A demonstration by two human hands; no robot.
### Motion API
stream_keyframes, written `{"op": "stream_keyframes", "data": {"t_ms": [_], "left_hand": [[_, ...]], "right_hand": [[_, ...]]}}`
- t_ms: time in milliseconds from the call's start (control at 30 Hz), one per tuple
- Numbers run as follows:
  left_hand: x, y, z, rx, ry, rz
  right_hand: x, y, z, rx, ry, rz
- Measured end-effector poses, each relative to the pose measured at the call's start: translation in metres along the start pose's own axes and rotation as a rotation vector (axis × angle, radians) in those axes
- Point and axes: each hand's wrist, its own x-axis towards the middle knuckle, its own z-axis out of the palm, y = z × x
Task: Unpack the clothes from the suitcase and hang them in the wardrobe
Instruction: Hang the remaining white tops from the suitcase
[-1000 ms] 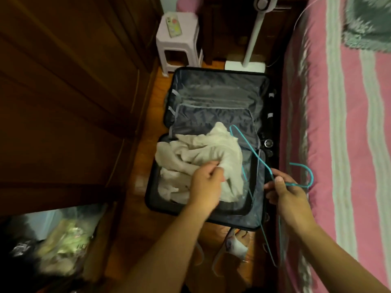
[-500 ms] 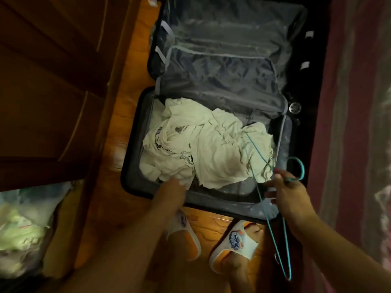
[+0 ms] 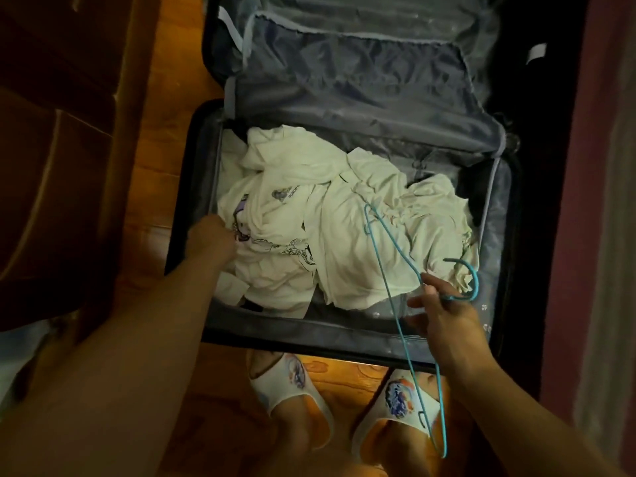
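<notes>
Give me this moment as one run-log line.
left hand: reaching into white clothes, grip hidden | right hand: pinches teal hanger at its neck | suitcase: open on floor | hung: nothing yet

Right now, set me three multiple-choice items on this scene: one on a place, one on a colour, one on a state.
1. Where do the pale clothes lie?
A. In the suitcase
B. On the bed
C. On the floor

2. What colour is the hanger?
A. Red
B. Blue
C. Black

3. How is the suitcase?
A. Zipped shut
C. Standing upright
B. Lying open

Answers: 1 A, the heap fills its lower half; 2 B, the wire in the right hand is blue; 3 B, its lined lid is folded back.
</notes>
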Motion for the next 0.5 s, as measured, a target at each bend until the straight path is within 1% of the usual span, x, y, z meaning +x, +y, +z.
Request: {"op": "stream_keyframes", "data": {"t_ms": [100, 200, 300, 400, 500], "left_hand": [[-0.050, -0.006, -0.015, -0.197, -0.039, -0.026], [-0.148, -0.007, -0.050, -0.421, -0.126, 0.057], [-0.263, -0.001, -0.113, -0.650, -0.233, 0.132], [-0.350, 0.012, -0.197, -0.759, -0.225, 0.196], [-0.425, 0.030, -0.291, -0.919, -0.264, 0.231]], "right_hand": [[-0.035, -0.010, -0.011, -0.028, 0.004, -0.005], [-0.084, -0.037, -0.032, -0.079, -0.022, -0.013], [-0.132, -0.078, -0.067, -0.105, -0.033, -0.042], [-0.182, -0.140, -0.109, -0.084, -0.038, -0.091], [-0.234, -0.196, -0.158, -0.088, -0.103, -0.225]]}}
